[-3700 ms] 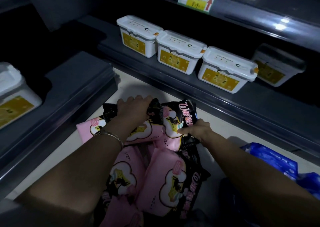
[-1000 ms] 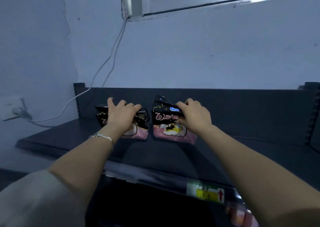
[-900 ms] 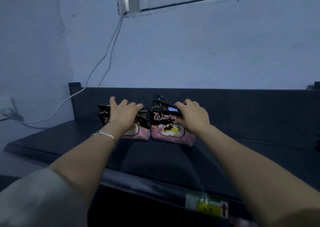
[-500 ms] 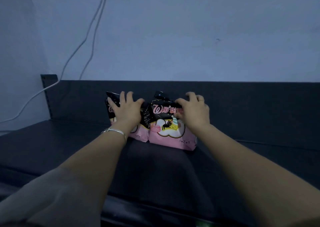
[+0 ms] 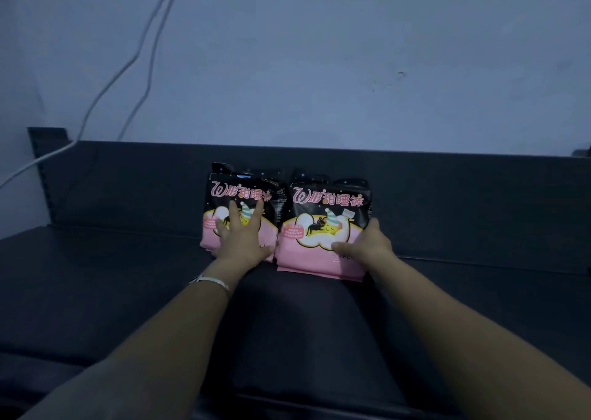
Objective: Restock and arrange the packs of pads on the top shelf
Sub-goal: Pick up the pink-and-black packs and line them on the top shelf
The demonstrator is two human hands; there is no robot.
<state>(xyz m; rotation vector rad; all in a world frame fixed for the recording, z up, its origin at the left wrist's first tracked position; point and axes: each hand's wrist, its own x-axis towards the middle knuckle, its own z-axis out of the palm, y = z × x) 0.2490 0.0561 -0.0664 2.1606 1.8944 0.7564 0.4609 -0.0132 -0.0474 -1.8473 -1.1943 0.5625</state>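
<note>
The left hand (image 5: 241, 239) lies flat on the front of the left pack (image 5: 240, 192). Its fingers are straight and spread, the palm low on the pink part, and it grips nothing. A thin bracelet (image 5: 211, 280) sits on that wrist.

The right hand (image 5: 366, 243) has hold of the right pack (image 5: 323, 227) at its lower right corner. The thumb lies across the pink front and the fingers wrap round the right side, where most of them are out of sight.

Both packs stand upright side by side, fronts toward the person. They are black on top with pink lettering and pink below, with a white cloud picture in the middle. Their inner edges touch or very nearly touch; in this dim light I cannot tell which. The right pack stands a little nearer the front than the left one.

They sit on the shelf (image 5: 128, 295), a dark flat board, toward its rear and about midway along what shows of it. Just behind them rises the dark back panel (image 5: 463, 195). Whether the packs lean against it I cannot tell.

Both forearms reach in from the near edge across the shelf.

Above the panel is a pale bluish wall (image 5: 335, 61). Two thin cables (image 5: 140, 51) run down it on the left, and one bends off toward the left edge near the panel's top corner.
</note>
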